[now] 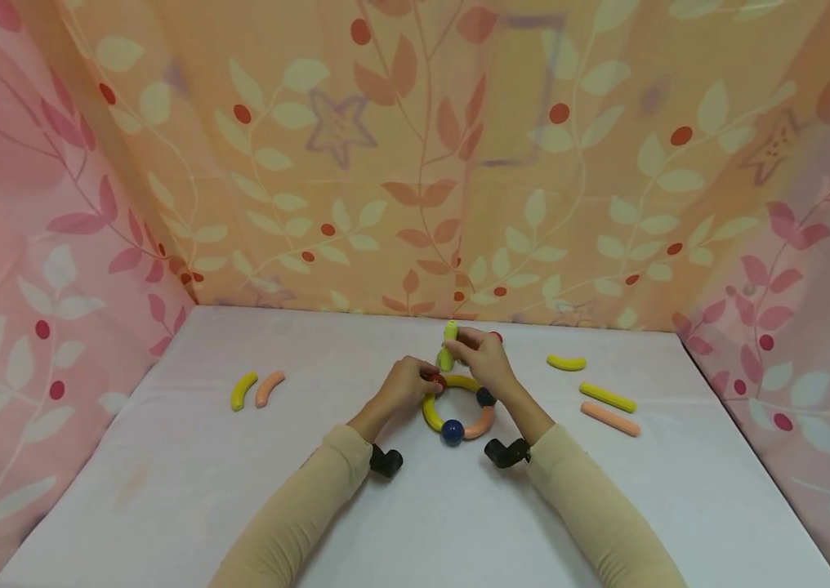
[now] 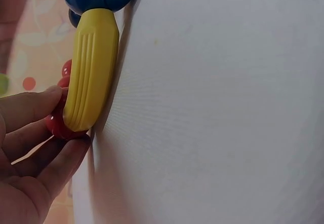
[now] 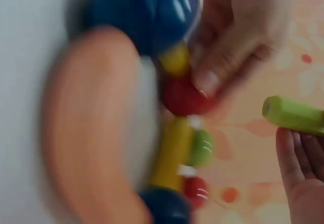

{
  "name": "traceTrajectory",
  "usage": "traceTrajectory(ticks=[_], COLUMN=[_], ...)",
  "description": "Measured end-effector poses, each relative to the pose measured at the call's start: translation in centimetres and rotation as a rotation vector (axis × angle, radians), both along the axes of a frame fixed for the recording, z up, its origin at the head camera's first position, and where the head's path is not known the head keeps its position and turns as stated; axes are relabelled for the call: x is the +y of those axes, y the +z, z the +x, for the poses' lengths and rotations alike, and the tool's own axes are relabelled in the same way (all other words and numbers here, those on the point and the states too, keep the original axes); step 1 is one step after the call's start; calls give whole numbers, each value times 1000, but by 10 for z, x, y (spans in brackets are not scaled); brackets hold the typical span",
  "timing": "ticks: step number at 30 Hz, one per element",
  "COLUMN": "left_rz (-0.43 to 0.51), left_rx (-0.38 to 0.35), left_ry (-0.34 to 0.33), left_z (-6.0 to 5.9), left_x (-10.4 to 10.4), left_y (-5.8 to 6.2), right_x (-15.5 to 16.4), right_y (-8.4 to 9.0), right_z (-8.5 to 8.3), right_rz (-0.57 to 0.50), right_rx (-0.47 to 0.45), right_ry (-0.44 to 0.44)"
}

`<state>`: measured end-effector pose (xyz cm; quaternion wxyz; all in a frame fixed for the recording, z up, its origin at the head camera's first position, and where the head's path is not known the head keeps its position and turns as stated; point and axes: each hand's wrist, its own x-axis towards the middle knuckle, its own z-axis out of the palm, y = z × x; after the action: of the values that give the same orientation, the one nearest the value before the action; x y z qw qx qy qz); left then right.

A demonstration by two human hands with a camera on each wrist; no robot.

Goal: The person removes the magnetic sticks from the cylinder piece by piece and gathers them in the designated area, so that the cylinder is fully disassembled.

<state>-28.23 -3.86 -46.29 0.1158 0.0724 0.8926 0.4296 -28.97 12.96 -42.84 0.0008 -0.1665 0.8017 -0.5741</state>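
On the table lies a ring of curved sticks and balls: yellow sticks [image 1: 433,415], an orange stick [image 1: 479,425], a blue ball [image 1: 452,432], a darker blue ball [image 1: 485,397] and a red ball [image 1: 437,380]. My left hand [image 1: 402,384] grips the red ball at the ring's far left; in the left wrist view its fingertips surround that red ball [image 2: 58,127] at the end of a yellow stick [image 2: 93,72]. Just beyond the ring, my right hand [image 1: 487,359] pinches a straight green stick [image 1: 448,346], held upright. Whether the stick's lower end touches anything is unclear.
Left on the table are a curved yellow stick [image 1: 243,391] and a curved orange stick [image 1: 269,389]. To the right lie a curved yellow stick [image 1: 566,363], a straight yellow-green stick [image 1: 608,398] and a straight orange stick [image 1: 609,419]. Behind the ring stand a green ball [image 3: 202,148] and red ball [image 3: 196,192].
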Motion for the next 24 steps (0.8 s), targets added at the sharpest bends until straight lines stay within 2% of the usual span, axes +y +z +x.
traceTrajectory(ticks=[3, 5, 10, 18, 24], left_rz=[-6, -4, -7, 12, 26], left_rx=[-10, -16, -25, -35, -58], left_ry=[17, 22, 15, 26, 31], left_z=[0, 0, 2, 3, 3], left_x=[0, 0, 1, 2, 1], left_y=[2, 2, 3, 2, 2], right_x=[4, 8, 25, 51, 73], right_y=[15, 22, 23, 24, 25], right_z=[1, 2, 7, 20, 31], right_rz=[49, 57, 55, 111, 246], right_rx=[96, 119, 85, 79, 67], right_ry=[-53, -63, -84, -126, -158])
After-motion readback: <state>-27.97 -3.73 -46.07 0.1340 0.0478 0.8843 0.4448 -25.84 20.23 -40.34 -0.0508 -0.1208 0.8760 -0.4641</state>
